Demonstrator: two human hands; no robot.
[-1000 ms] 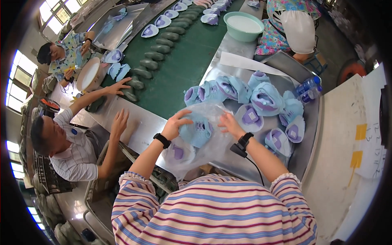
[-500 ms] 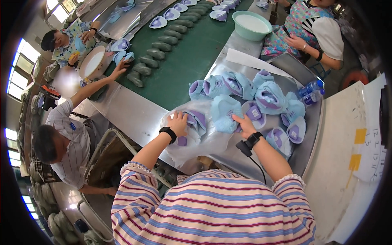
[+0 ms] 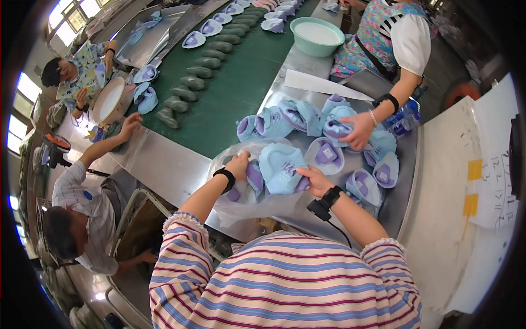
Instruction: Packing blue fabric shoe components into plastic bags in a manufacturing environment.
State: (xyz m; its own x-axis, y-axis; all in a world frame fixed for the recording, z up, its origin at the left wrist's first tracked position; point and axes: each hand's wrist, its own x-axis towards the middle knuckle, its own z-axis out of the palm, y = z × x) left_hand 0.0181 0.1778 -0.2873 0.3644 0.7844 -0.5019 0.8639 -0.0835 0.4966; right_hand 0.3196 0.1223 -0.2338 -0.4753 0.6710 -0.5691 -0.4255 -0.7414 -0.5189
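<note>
blue shoe upper [image 3: 280, 169] upright, both hands gripping

**Workshop surroundings: conveyor line, steel surfaces, daylight from one side**

A green conveyor belt [image 3: 230, 104] runs diagonally through the room, flanked on both sides by a sheet-metal worktop [image 3: 164, 164]. Bright windows [image 3: 16, 118] line the left edge and the upper left corner, admitting strong daylight. At right stands a pale board [image 3: 455, 219] bearing yellow notes [image 3: 474, 170]. The floor beyond it is dark.
</note>
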